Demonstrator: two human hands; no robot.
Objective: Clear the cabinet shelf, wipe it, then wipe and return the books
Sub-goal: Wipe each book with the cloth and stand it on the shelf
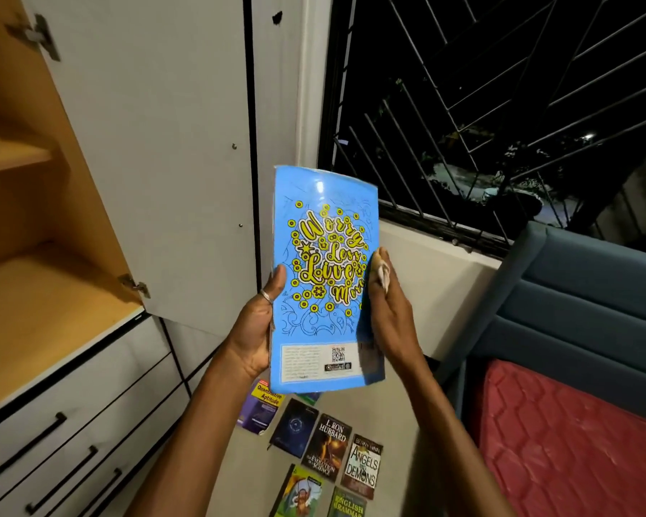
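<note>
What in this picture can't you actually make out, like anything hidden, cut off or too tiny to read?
- Head view: the green book on the floor is almost wholly hidden by the blue notebook.
- The English Grammar book is cut off by the bottom edge.
- The small print box on the notebook is too small to read.
- The cloth is mostly covered by the right hand; its size is unclear.

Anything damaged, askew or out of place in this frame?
Only minor things. The blue book, gripped by the left hand, has a bent, curled top edge. The Quantitative Aptitude book on the floor has a worn lower corner. The other floor books lie in loose rows, as expected mid-task. The right hand holds a cloth.
</note>
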